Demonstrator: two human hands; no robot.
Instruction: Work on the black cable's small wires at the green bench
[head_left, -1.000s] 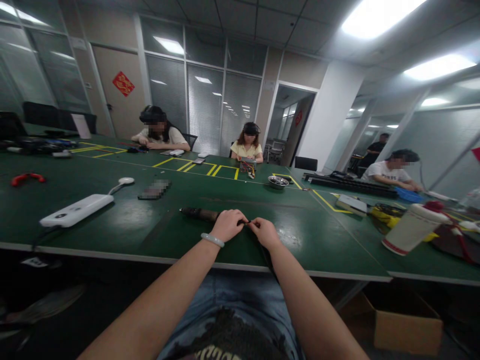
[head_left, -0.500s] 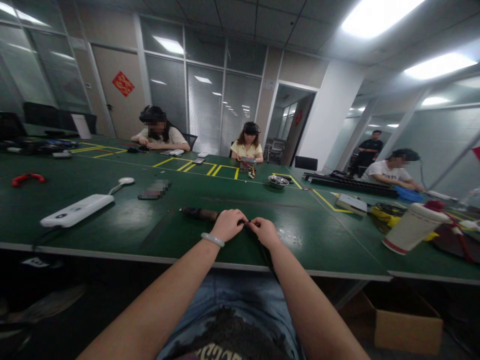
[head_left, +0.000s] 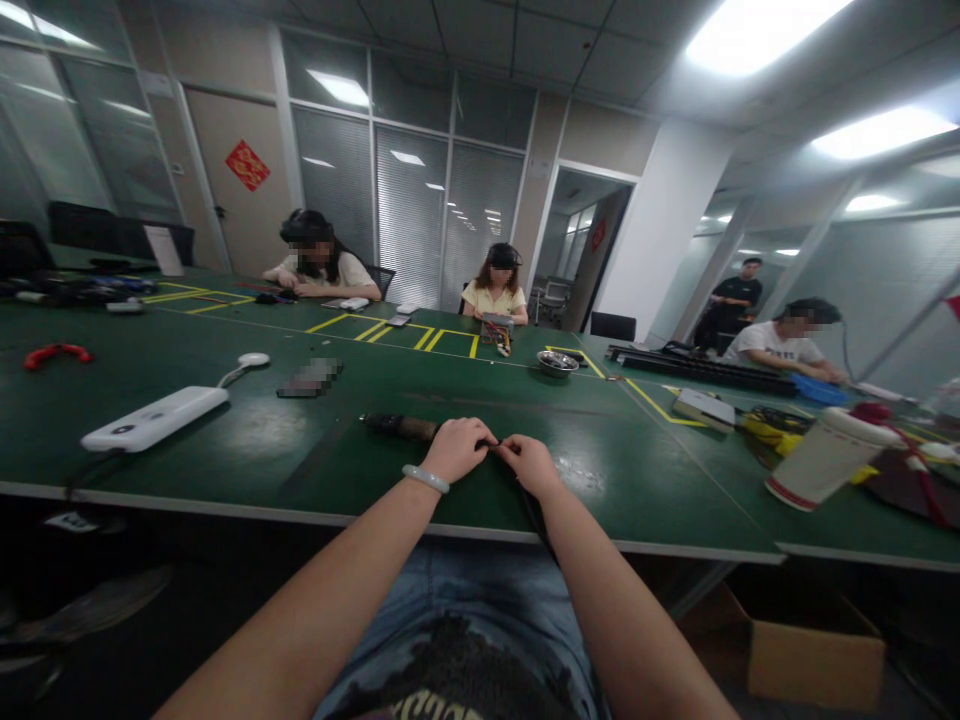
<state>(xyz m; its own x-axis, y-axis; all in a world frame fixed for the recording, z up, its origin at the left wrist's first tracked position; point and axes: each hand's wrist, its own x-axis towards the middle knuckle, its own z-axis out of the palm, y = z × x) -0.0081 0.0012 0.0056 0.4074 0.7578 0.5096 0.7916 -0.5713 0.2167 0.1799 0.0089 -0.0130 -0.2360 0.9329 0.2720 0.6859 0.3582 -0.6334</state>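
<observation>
A dark cylindrical tool that looks like an electric screwdriver lies on the green table, its narrow metal tip facing left. Its rear end passes behind my left hand, whose fingers are closed on a thin black cable. Just to the right, my right hand pinches the same cable close to the left fingertips. From there the cable drops past my right wrist over the table's front edge. The short stretch between both hands is mostly covered by fingers.
A white power strip and red-handled pliers lie on the left. A metal bowl sits beyond my hands. A white cup stands right, near a small silvery box. Several people are around the table and room.
</observation>
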